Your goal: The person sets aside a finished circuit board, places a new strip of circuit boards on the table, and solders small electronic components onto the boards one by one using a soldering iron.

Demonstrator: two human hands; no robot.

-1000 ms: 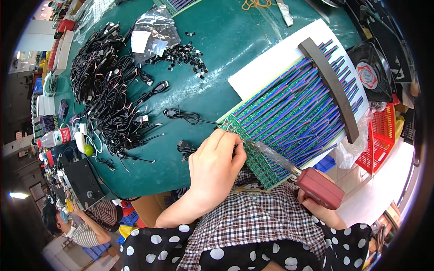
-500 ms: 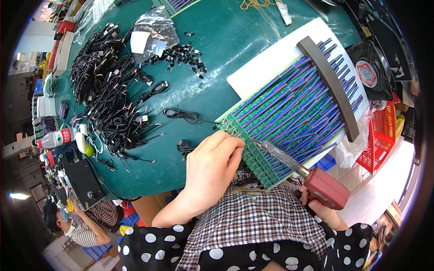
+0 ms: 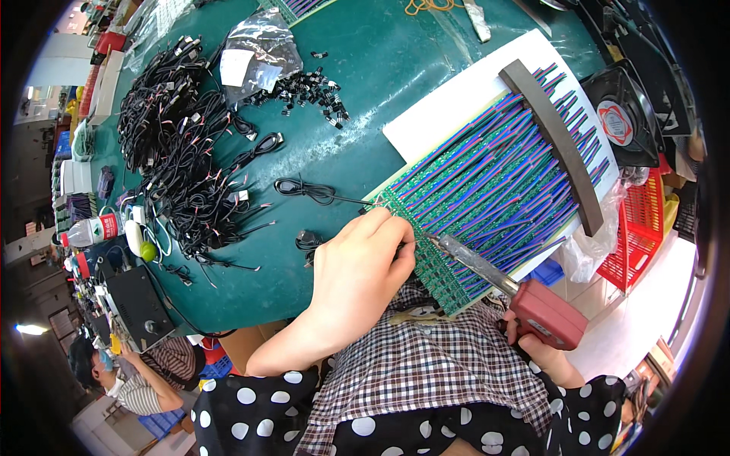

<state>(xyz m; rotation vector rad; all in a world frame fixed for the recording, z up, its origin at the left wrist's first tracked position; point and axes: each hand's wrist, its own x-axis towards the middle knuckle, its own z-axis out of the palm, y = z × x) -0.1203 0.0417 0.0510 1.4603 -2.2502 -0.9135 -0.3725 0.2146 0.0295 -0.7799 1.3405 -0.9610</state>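
Note:
My left hand (image 3: 356, 270) is closed in a pinch at the left edge of a green circuit board panel (image 3: 437, 280); its fingertips and whatever they hold are hidden. Rows of blue, red and black wires (image 3: 479, 178) run across the panel. My right hand (image 3: 544, 359) is wrapped round a red-bodied soldering gun (image 3: 549, 315), whose tip points at the board beside my left fingers. A coiled black cable (image 3: 304, 190) reaches the panel's upper left corner. Another small black cable (image 3: 308, 242) lies by my left hand.
A dark curved bar (image 3: 559, 144) lies across the wires, over white paper (image 3: 426, 125). Many black cables (image 3: 182, 152) heap at the left, beside a clear bag (image 3: 262, 53) and small black parts (image 3: 312, 95). A fan (image 3: 620, 118) and red basket (image 3: 635, 228) are right. Someone sits lower left.
My left hand has shifted slightly up and right along the board's edge, covering more of the wire ends there. The soldering gun has barely moved.

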